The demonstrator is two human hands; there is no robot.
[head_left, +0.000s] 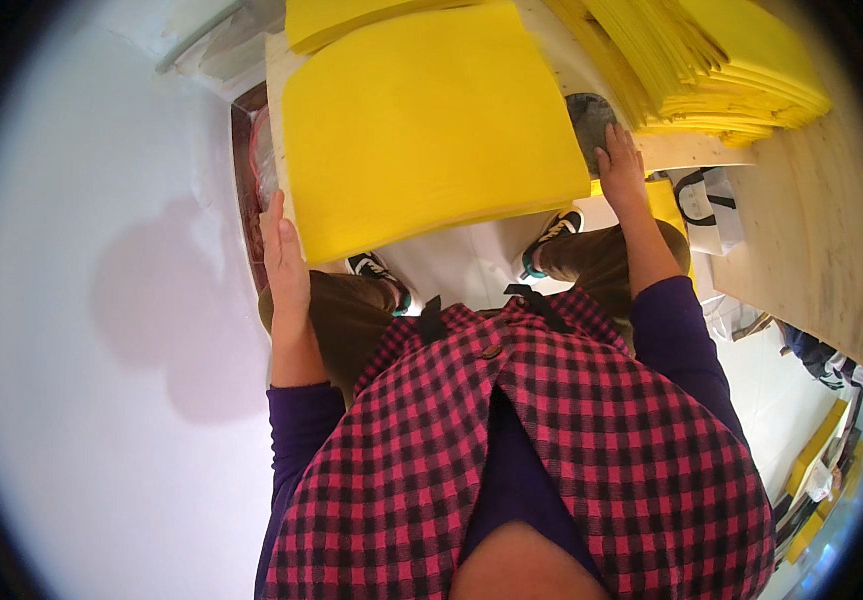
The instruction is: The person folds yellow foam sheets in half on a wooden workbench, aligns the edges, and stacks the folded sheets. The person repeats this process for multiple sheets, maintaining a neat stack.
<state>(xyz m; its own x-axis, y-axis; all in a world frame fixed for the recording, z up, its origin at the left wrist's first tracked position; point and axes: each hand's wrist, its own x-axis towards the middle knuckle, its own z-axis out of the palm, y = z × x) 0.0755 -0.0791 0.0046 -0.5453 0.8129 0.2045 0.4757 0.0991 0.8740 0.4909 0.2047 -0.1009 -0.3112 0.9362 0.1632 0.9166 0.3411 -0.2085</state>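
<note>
A stack of flat yellow sheets (421,120), perhaps felt or cloth, lies in front of me and reaches over the table's near edge. My left hand (284,255) is upright along the stack's left edge, fingers stretched and holding nothing. Whether it touches the sheets I cannot tell. Off the stack's right edge, my right hand (623,175) lies with its fingers stretched out, empty. Its fingertips are at a dark grey, rounded flat piece (588,125) on the wooden table; what that piece is I cannot make out.
A thick pile of folded yellow sheets (711,75) stands at the far right, and more yellow sheets (351,20) lie behind the stack. A white wall (71,330) runs along my left. Below the right tabletop (801,240) hangs a white bag (716,210) with black handles.
</note>
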